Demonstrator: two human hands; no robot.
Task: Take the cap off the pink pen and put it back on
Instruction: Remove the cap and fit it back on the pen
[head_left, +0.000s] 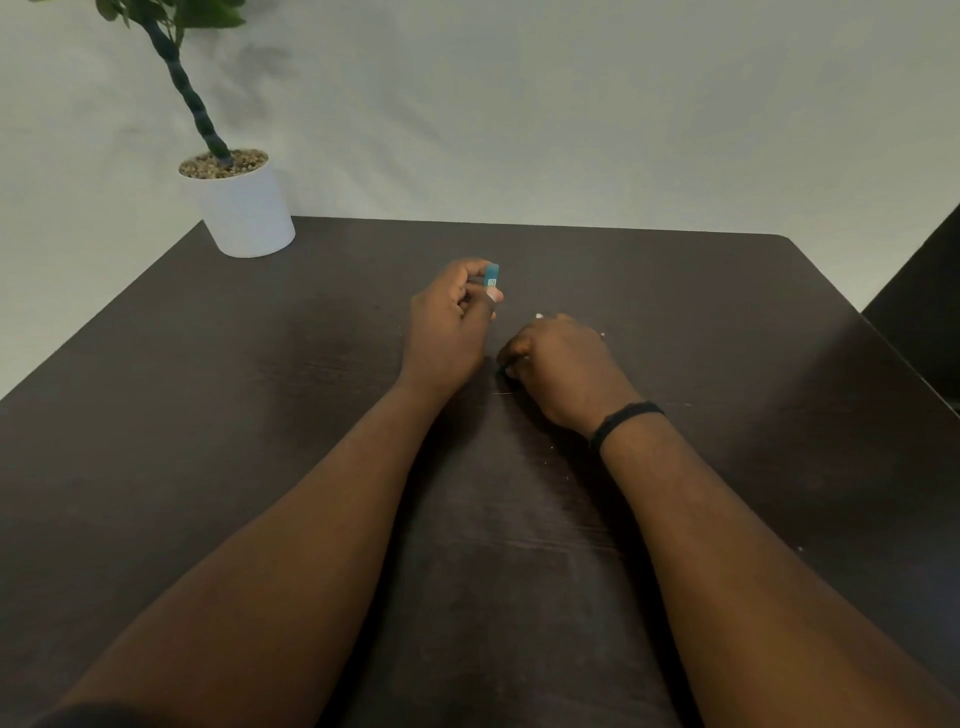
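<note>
My left hand (447, 322) is raised a little over the middle of the dark table (208, 415). Its thumb and fingers are pinched on a short pen piece (491, 276) with a teal end and a white label. A pale pink bit shows just below it at the thumb. The rest of that piece is hidden in the hand. My right hand (561, 369) rests on the table just to the right, knuckles up and fingers curled. Its thumb and forefinger press on a small pale piece (511, 370) that is mostly hidden.
A white pot (244, 213) with pebbles and a green plant stands at the table's far left corner. A dark chair back (924, 312) sits beyond the right edge. A black band circles my right wrist. Small white specks lie near my right hand.
</note>
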